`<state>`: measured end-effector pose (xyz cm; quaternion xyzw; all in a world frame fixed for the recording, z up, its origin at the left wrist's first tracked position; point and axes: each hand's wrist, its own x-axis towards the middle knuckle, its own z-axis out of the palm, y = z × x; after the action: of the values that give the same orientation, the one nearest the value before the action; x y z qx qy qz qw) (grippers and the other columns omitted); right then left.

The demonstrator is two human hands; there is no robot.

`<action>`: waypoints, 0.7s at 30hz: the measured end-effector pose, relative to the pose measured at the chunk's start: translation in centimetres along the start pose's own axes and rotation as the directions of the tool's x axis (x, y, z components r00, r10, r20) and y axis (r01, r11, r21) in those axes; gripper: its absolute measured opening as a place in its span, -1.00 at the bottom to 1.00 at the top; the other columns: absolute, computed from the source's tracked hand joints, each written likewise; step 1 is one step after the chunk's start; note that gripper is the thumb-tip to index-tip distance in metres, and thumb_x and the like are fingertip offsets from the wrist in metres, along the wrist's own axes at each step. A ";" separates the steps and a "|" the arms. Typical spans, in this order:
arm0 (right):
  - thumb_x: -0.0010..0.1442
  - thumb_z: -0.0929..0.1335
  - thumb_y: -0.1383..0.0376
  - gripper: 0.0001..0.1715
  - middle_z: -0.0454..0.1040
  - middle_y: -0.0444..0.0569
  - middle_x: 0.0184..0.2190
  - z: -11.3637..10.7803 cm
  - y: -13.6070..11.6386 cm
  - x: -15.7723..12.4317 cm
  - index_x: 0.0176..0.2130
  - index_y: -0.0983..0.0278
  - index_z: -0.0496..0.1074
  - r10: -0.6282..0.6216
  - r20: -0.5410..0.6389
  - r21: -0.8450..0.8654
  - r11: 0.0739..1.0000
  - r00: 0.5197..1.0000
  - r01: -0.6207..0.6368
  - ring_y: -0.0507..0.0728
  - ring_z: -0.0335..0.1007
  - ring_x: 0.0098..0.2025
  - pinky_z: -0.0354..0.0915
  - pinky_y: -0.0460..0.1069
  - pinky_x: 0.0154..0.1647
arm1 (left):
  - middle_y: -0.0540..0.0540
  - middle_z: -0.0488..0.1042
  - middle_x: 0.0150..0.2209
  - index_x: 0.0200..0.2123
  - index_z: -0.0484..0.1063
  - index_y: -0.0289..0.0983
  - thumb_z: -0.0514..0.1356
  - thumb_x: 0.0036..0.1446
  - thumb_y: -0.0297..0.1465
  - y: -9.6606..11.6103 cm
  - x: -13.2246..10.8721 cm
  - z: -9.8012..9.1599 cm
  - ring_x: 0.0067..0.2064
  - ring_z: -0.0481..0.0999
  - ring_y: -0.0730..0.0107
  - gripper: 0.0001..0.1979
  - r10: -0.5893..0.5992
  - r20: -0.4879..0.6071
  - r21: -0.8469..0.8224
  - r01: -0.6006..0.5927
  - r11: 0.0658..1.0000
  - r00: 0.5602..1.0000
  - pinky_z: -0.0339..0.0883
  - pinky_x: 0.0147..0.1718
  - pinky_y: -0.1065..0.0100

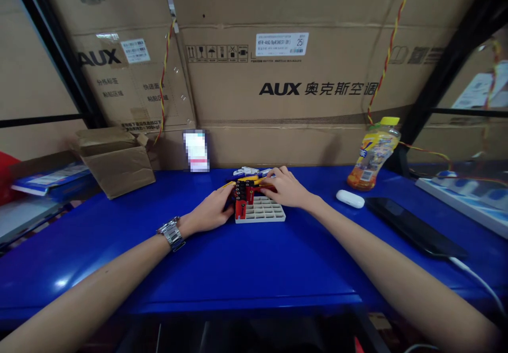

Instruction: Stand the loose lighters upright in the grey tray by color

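A pale grid tray (265, 216) with many small compartments lies on the blue table. Several small red pieces with black tops (241, 205) stand upright along its left side. My left hand (214, 208), wearing a metal watch, is curled round the tray's left end; its fingertips are partly hidden behind the red pieces. Over the tray's back right part, my right hand (288, 188) has its fingers pinched on a small red piece (269, 189), mostly covered by the fingers. Yellow-handled items (250, 179) and white-and-blue items (245, 171) lie just behind the tray.
A lit phone (196, 151) leans on the big cartons at the back. To the left is an opened cardboard box (117, 165). On the right are a drink bottle (373, 154), a white earbud case (350, 199), a black cabled device (413, 226) and a power strip (464, 202).
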<state>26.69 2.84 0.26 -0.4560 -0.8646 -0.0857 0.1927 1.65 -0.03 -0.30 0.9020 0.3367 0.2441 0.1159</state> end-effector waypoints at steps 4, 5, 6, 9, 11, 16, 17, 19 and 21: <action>0.18 0.33 0.14 -0.68 0.35 0.16 -0.13 0.2 -0.5 0.5 -0.12 0.18 0.55 0.027 0.017 -0.034 0.999 0.999 -0.027 0.30 0.14 -0.10 0.11 0.11 -0.18 | -0.32 0.36 0.08 0.12 0.16 -0.37 0.09 0.08 -0.54 0.0 0.0 0.0 0.08 0.38 0.08 -0.51 0.002 -0.002 0.005 -0.002 1.000 1.000 0.27 0.06 0.02; 0.17 0.34 0.15 -0.71 0.36 0.15 -0.13 0.2 -0.6 0.6 -0.14 0.17 0.56 0.021 0.026 -0.025 0.999 0.999 -0.021 0.29 0.14 -0.10 0.11 0.11 -0.19 | -0.32 0.36 0.08 0.11 0.16 -0.37 0.09 0.08 -0.54 0.0 0.0 0.0 0.08 0.38 0.07 -0.51 -0.003 -0.003 0.011 0.003 1.000 1.000 0.26 0.06 0.01; 0.16 0.35 0.18 -0.74 0.36 0.14 -0.14 0.1 -0.6 0.7 -0.18 0.17 0.57 0.012 0.035 -0.015 1.000 0.999 -0.012 0.29 0.14 -0.10 0.10 0.10 -0.19 | -0.32 0.36 0.07 0.11 0.16 -0.36 0.09 0.08 -0.54 0.0 0.0 0.0 0.07 0.39 0.06 -0.52 -0.007 -0.001 0.015 0.007 1.000 1.000 0.27 0.06 0.01; 0.16 0.36 0.26 -0.82 0.40 0.11 -0.18 0.0 -0.9 0.9 -0.31 0.21 0.59 -0.023 0.029 -0.020 1.000 0.999 0.024 0.27 0.16 -0.11 0.10 0.08 -0.20 | -0.32 0.35 0.08 0.11 0.16 -0.36 0.08 0.08 -0.54 -0.2 0.1 0.0 0.08 0.38 0.06 -0.51 -0.006 0.006 0.017 0.006 1.000 1.000 0.26 0.07 0.01; 0.18 0.34 0.29 -0.81 0.42 0.11 -0.19 -0.1 -1.0 1.0 -0.34 0.25 0.58 -0.043 -0.008 -0.039 0.998 0.999 0.042 0.26 0.18 -0.11 0.11 0.09 -0.18 | -0.31 0.35 0.09 0.13 0.14 -0.35 0.08 0.08 -0.55 -0.2 0.1 0.0 0.10 0.36 0.06 -0.49 0.009 0.003 0.005 -0.009 1.000 1.000 0.25 0.08 0.01; 0.25 0.25 0.32 -0.76 0.48 0.08 -0.20 0.0 -0.6 1.1 -0.32 0.27 0.50 0.012 -0.085 0.137 0.991 0.996 0.000 0.23 0.28 -0.11 0.18 0.11 -0.14 | -0.30 0.37 0.07 0.13 0.13 -0.33 0.08 0.06 -0.56 0.1 0.1 -0.1 0.08 0.38 0.06 -0.47 0.031 -0.020 -0.006 -0.032 0.999 0.999 0.27 0.05 0.01; 0.27 0.23 0.31 -0.76 0.49 0.07 -0.25 0.0 -0.5 1.1 -0.32 0.27 0.46 0.062 -0.098 0.226 0.973 0.993 -0.038 0.22 0.31 -0.15 0.21 0.11 -0.15 | -0.29 0.37 0.06 0.13 0.13 -0.33 0.08 0.06 -0.56 0.1 0.1 -0.2 0.07 0.39 0.06 -0.47 0.031 -0.022 -0.005 -0.032 0.999 0.999 0.28 0.05 0.01; 0.30 0.19 0.23 -0.75 0.50 0.04 -0.33 0.0 -0.4 1.0 -0.32 0.27 0.37 0.184 -0.108 0.470 0.875 0.977 -0.113 0.17 0.37 -0.25 0.26 0.11 -0.19 | -0.29 0.38 0.05 0.14 0.13 -0.32 0.07 0.06 -0.55 0.1 0.0 -0.2 0.08 0.38 0.06 -0.47 0.027 -0.023 -0.002 -0.027 1.000 0.999 0.29 0.03 0.02; 0.30 0.18 0.12 -0.73 0.49 0.01 -0.38 0.0 -0.5 1.0 -0.30 0.25 0.26 0.279 -0.069 0.735 0.663 0.958 -0.141 0.12 0.41 -0.33 0.32 0.09 -0.24 | -0.29 0.38 0.04 0.13 0.12 -0.32 0.07 0.07 -0.54 0.1 0.0 -0.2 0.09 0.37 0.06 -0.48 0.019 -0.022 0.002 -0.019 1.000 1.000 0.29 0.02 0.01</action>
<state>25.76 3.32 0.66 -0.4305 -0.7488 0.2447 0.4405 1.60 -0.07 -0.15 0.9024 0.3297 0.2550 0.1093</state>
